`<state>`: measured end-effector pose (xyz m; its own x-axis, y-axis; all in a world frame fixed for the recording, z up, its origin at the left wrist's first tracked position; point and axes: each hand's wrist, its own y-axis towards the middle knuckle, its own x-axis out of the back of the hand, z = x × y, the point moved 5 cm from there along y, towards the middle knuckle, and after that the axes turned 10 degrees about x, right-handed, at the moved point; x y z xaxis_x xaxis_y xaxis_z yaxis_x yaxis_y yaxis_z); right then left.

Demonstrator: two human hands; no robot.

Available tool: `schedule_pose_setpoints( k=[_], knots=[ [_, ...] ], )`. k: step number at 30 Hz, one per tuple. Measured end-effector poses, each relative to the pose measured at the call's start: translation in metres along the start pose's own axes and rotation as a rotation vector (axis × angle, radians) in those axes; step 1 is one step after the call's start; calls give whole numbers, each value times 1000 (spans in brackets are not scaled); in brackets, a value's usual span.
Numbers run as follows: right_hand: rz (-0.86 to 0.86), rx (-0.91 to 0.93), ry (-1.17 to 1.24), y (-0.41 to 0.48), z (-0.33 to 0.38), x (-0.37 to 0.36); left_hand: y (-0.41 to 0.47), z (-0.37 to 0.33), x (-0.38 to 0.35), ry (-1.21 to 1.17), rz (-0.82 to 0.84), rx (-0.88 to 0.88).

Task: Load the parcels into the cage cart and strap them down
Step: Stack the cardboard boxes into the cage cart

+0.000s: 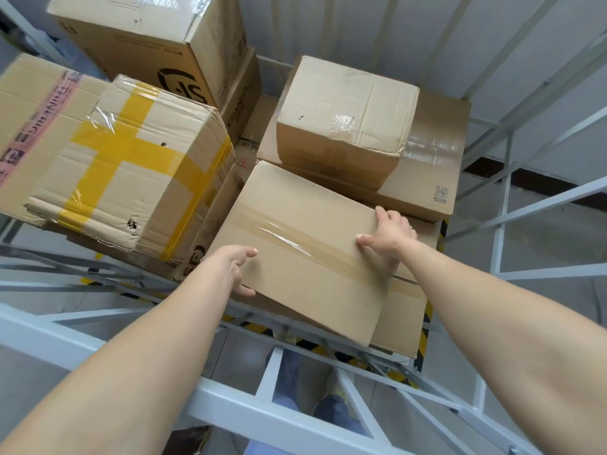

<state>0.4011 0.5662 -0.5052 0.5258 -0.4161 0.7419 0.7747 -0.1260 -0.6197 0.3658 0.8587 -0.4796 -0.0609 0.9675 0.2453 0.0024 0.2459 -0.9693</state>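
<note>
Two hands reach into the grey cage cart (230, 403), where at least seven cardboard parcels can be counted, the lower ones partly hidden. The left hand (234, 269) grips the near-left edge of one flat parcel (305, 254), thumb on top and fingers curled beneath; the right hand (391, 236) clasps its far-right edge. The parcel lies tilted between both sets of fingers, with a yellow-taped box (131, 165) beyond the left ones and a small box (345, 119) beyond the right.

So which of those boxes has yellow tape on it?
The crumpled box on the left, crossed with yellow tape. The front box and the small box behind it show no yellow.
</note>
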Motion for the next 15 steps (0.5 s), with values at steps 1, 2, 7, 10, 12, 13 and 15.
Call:
schedule_pose_setpoints(
  k=[1,2,7,10,12,13,15],
  knots=[
    [-6,-14,-10,-6,-4,-2,-4,-1,-1,11,-5,-8],
    [6,-38,-26,-12,-9,-6,-4,-1,-1,36,-23,-6],
    [175,-192,-9,-30,-37,-25,-12,1,-11,142,13,-29],
    [186,-166,114,-25,-33,-20,-14,-5,-20,140,-5,-92],
    [126,-83,190,-21,-22,-18,-19,-4,-29,166,13,-99],
    [99,-58,203,-22,-17,-17,-22,-2,-33,183,18,-92],
    [79,-52,212,-25,-12,-20,-23,4,-39,199,24,-59]
  ],
)
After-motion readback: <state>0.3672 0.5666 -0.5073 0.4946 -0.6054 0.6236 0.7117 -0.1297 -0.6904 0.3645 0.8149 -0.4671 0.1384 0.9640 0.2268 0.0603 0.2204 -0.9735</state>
